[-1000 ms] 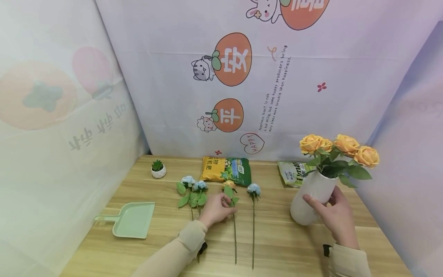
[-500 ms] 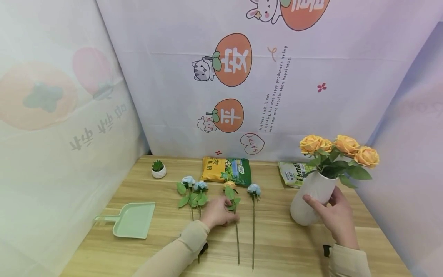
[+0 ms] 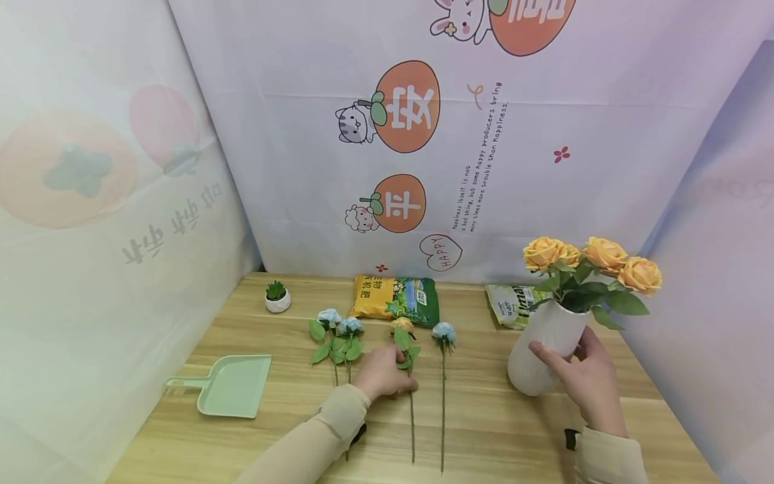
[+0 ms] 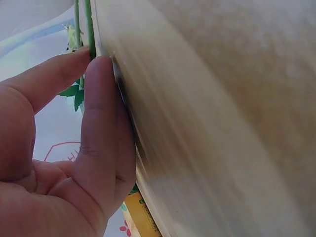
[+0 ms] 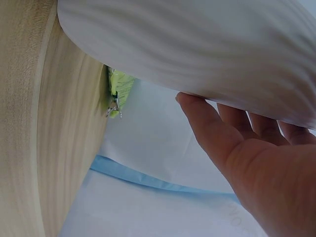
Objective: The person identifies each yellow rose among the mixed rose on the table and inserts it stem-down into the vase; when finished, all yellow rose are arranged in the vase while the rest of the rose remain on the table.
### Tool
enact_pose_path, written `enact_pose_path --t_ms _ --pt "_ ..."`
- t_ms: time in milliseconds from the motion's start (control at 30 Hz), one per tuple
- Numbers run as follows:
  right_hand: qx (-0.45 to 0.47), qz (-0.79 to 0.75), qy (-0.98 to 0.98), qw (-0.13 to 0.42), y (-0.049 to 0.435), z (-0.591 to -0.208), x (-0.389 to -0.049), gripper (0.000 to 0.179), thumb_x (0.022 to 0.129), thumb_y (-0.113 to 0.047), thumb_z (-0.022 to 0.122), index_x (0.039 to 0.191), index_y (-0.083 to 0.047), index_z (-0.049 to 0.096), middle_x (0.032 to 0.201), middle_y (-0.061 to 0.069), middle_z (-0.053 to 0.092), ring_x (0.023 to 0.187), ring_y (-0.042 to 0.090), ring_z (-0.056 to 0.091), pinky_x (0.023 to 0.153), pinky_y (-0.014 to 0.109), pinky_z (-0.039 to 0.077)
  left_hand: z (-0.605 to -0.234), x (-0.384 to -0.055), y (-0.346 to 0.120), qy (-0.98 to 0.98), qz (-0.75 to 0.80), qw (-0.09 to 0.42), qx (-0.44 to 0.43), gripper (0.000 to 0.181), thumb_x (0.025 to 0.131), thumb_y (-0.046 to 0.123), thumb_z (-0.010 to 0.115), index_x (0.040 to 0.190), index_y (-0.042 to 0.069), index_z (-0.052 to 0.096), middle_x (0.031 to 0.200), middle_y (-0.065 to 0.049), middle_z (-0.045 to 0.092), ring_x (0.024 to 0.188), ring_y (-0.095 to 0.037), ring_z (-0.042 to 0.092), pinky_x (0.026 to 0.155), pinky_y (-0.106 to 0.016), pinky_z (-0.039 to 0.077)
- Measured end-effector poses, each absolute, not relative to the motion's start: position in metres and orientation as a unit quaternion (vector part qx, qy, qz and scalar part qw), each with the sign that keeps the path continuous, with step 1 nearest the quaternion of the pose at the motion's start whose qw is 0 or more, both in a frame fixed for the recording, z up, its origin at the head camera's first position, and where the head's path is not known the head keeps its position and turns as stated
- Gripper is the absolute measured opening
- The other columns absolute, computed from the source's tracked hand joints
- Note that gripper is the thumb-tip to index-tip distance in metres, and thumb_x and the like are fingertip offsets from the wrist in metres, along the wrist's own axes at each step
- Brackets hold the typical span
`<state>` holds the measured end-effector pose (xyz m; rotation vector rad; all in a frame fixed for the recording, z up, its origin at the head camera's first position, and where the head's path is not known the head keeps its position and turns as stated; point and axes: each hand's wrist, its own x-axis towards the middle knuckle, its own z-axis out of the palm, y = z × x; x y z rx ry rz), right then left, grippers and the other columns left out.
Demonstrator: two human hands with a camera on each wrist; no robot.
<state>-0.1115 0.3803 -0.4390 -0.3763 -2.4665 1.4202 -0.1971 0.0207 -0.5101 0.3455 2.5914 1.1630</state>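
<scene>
A yellow rose (image 3: 402, 325) with green leaves lies on the table, and my left hand (image 3: 382, 373) pinches its stem below the leaves. In the left wrist view the thumb and fingertips meet at the green stem (image 4: 89, 29). My right hand (image 3: 589, 383) grips a white vase (image 3: 540, 353), its thumb on the near side and the other fingers partly hidden behind. The vase leans to the right and carries several orange-yellow roses (image 3: 607, 254). Two blue roses (image 3: 329, 316) lie left of my left hand, their stems partly behind the forearm. Another blue rose (image 3: 443, 331) lies between the hands.
A yellow-and-green packet (image 3: 396, 299) lies at the back by the printed cloth wall. Behind the vase is a pale green packet (image 3: 508, 306). On the left are a small potted succulent (image 3: 277, 298) and a green dustpan (image 3: 232, 386) on the wooden table (image 3: 290, 430).
My left hand has slid slightly down and right along the yellow rose's stem. The stem's lower end swung right, then partly back. The right hand and vase stay in place.
</scene>
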Motion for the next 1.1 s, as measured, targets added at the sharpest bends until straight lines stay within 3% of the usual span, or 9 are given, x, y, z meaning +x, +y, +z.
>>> enact_pose_path --t_ms 200,367,733,1100 --pt "-0.130 0.488 -0.852 0.138 0.3813 -0.4410 -0.1126 0.099 0.093 -0.052 0.084 0.165 -0.005 0.035 0.158 0.028 0.047 0.141 0.050 0.049 0.101 0.070 0.052 -0.5069 -0.1971 0.0200 0.899 0.401 0.131 0.121 0.051 0.078 0.003 0.087 0.124 -0.004 0.065 0.102 -0.018 0.071 0.052 -0.016 0.068 0.050 -0.031 0.058" --pt "-0.131 0.489 -0.851 0.138 0.3814 -0.4414 -0.1126 0.098 0.093 -0.052 0.084 0.165 -0.005 0.035 0.157 0.027 0.047 0.140 0.049 0.050 0.101 0.068 0.052 -0.5046 -0.1963 0.0191 0.902 0.393 0.123 0.126 0.051 0.079 -0.001 0.082 0.127 -0.005 0.066 0.115 -0.025 0.072 0.052 -0.016 0.067 0.051 -0.030 0.057" --pt "-0.130 0.482 -0.855 0.139 0.3822 -0.4426 -0.1138 0.098 0.093 -0.052 0.084 0.164 -0.005 0.036 0.157 0.027 0.049 0.139 0.049 0.051 0.097 0.062 0.055 -0.5070 -0.1977 0.0147 0.861 0.474 0.154 0.097 0.051 0.080 -0.006 0.077 0.130 -0.004 0.067 0.078 -0.005 0.069 0.055 -0.019 0.069 0.050 -0.031 0.061" --pt "-0.131 0.485 -0.852 0.144 0.3806 -0.4423 -0.1131 0.098 0.093 -0.050 0.084 0.165 -0.005 0.035 0.157 0.027 0.048 0.141 0.050 0.049 0.102 0.069 0.051 -0.5041 -0.1944 0.0123 0.827 0.527 0.171 0.096 0.052 0.084 -0.007 0.079 0.134 -0.004 0.065 0.085 -0.006 0.072 0.062 -0.022 0.072 0.055 -0.034 0.064"
